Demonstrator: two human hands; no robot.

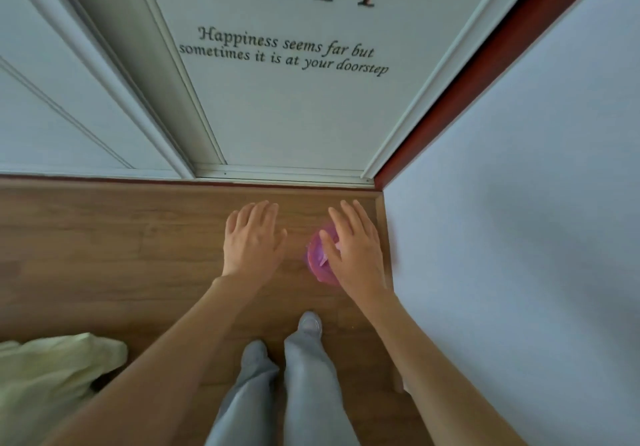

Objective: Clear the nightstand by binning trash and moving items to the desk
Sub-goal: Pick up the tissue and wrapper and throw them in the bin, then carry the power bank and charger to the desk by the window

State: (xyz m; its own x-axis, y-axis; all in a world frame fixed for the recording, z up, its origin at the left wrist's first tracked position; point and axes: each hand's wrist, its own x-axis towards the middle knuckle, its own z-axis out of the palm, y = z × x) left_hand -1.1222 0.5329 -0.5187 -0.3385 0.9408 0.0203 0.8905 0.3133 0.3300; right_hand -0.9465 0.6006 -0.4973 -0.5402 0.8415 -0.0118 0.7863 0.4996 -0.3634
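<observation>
Your right hand [355,251] is hovering over a small pink bin [320,260] on the floor [104,244], tucked in the far right corner just beside the wall [519,203]. Fingers [346,218] are spread flat and apart, holding nothing. Left hand [251,241] is the same, open and empty, a bit to the left of the bin. There's something pale and crumpled inside it, probably trash, but it's too blurry to say.

The bin looks like thin light plastic, so I'd guess it tips or slides on that smooth wood floor if you bump it. If you have to move it, grab the rim, left side, since the wall crowds the right.

Around you: the door [294,116] with lettering at the far side, a pale cloth [52,373] near left, your feet [310,324] right behind the bin. No nightstand or desk in view.
</observation>
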